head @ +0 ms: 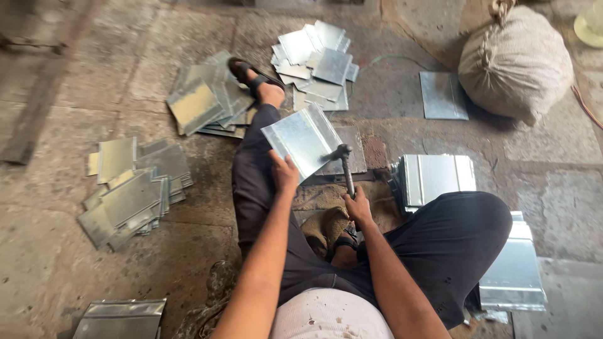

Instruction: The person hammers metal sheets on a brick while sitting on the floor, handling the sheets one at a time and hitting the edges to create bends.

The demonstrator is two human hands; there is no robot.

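A folded metal sheet is gripped at its near edge by the left hand, tilted over a flat plate on the floor, presumably as backing. A hammer is clenched by the right hand, head touching the sheet's edge.

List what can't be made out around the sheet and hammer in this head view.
- Hammer: its face is blurred where it meets the metal sheet, so contact is unclear.
- Right hand: the handle's lower end is hidden inside the grip.
- Left hand: fingers under the sheet are covered by it.
- Flat block under the sheet: mostly covered by sheet.
- Bottom-left sheet stack: cut off by the frame edge.
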